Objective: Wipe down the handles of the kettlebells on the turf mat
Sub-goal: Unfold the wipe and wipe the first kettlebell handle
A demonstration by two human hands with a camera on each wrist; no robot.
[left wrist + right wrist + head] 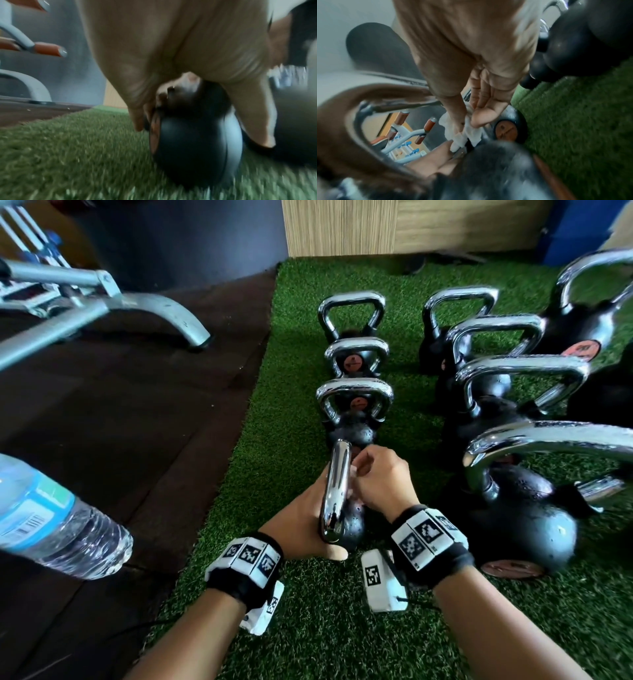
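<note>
Head view: nearest kettlebell (346, 522) on the turf mat (301, 628), turned so its chrome handle (335, 491) runs edge-on between both hands.
Dense iron with a slick, wet-looking handle, it likely resists sliding, so bracing the black body and rubbing the chrome seems best. Left hand (301, 525) cups the body, thumb and fingers curled round it; right hand (380, 477) pinches a white wipe (462, 134) against the handle's inner side. Other kettlebells (354, 402) stand in rows beyond.

Bright, sharp head view with edge distortion; both wrist views motion-blurred.
</note>
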